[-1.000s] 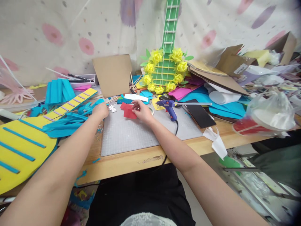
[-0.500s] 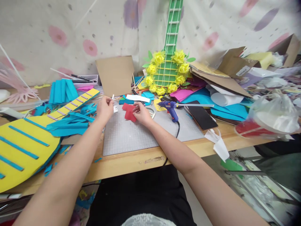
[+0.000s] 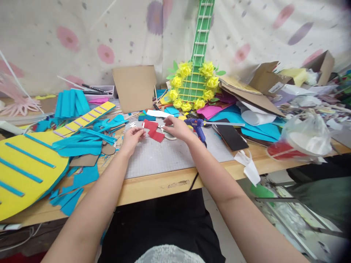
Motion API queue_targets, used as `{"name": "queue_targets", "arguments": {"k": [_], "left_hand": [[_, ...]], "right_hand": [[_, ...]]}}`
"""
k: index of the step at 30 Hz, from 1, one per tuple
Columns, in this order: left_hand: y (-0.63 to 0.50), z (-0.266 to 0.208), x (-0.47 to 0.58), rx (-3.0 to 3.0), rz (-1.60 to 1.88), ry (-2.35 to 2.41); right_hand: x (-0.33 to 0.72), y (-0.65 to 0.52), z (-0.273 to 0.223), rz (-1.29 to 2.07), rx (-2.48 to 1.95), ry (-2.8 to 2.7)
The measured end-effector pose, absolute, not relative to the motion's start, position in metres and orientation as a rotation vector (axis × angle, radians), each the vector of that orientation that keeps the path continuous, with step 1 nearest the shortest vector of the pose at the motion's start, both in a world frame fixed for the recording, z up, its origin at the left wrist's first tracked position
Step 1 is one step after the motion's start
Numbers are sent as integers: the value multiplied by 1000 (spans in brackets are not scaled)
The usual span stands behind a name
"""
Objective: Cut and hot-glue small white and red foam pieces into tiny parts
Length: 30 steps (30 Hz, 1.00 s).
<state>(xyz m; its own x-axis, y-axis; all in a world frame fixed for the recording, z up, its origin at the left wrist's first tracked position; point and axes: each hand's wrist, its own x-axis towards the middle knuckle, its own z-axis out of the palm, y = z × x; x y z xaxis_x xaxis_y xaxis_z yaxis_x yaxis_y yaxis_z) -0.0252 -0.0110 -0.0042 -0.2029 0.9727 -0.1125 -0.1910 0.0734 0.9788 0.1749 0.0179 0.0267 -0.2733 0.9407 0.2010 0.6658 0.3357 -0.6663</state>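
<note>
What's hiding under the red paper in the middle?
The grey mat shows around the red paper, so it probably carries on underneath. Anything else tucked right beneath the paper is covered, so I can't tell.

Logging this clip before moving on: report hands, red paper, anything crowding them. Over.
Left hand pinches small white piece by red paper. Right hand at scissors, grip unclear. Red paper between hands, over grey mat. Glue gun crowds right wrist.

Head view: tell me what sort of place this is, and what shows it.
Probably a craft workspace, judging by the blue-purple plastic glue gun, the gray gridded cutting mat and the green guitar-shaped model ringed with yellow, papery flowers.
</note>
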Motion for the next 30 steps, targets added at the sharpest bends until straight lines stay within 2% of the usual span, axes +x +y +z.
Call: {"name": "queue_targets", "arguments": {"k": [4, 8, 10, 13, 15, 20, 27, 30], "left_hand": [[-11, -6, -23, 888, 1404, 1245], [-12, -5, -20, 880, 1437, 1257], [-12, -4, -20, 854, 1456, 1278], [-11, -3, -22, 808, 1419, 1261], [-11, -3, -24, 787, 1386, 1216], [-10, -4, -30, 740, 1392, 1163], [-11, -3, -28, 746, 1381, 1178], [-12, -3, -28, 761, 1366, 1189]], "right_hand": [[221, -3, 37, 741, -1419, -2142], [281, -21, 46, 1096, -1564, -2377], [302, -24, 50, 988, -1810, -2319], [310, -18, 48, 550, -2073, -2107], [303, -11, 40, 427, -2045, -2010], [282, 8, 10, 444, -2028, -1791], [279, 16, -2, 961, -1569, -1179], [277, 17, 3, 953, -1560, -1193]]}}
